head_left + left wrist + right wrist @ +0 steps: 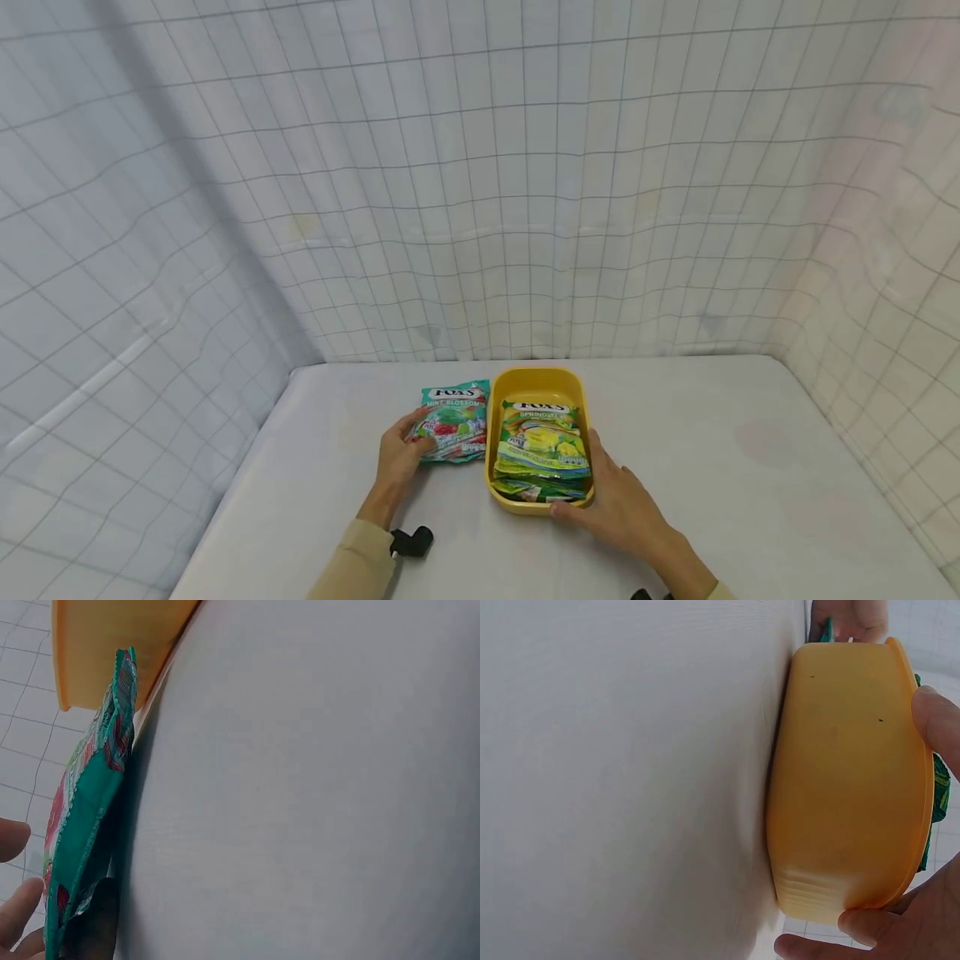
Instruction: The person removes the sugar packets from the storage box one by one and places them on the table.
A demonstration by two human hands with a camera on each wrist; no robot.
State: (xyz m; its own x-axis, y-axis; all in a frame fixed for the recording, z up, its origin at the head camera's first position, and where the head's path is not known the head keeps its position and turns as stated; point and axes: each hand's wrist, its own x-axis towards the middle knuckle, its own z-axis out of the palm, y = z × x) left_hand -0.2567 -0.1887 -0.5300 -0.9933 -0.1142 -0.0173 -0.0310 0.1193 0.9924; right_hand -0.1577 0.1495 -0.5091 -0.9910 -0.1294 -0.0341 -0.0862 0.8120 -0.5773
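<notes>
A teal bag of Fox's Mint Blossom candy (459, 417) lies left of a yellow plastic tub (537, 380). My left hand (400, 457) pinches the bag by its left edge; in the left wrist view one finger (94, 922) reaches beneath it and others are at its printed face. Inside the tub, a green and yellow Fox's Spring Tea bag (542, 442) rests on top of other green packs (536, 492). My right hand (622, 508) grips the tub at its near right corner, thumb at the near rim and fingers along the right side.
Both the bag and the tub are on a white-covered table (697, 450). White cloth with a dark grid (525, 208) hangs behind the table and along both sides. A black wrist-camera mount (412, 542) sits by the left sleeve (358, 558).
</notes>
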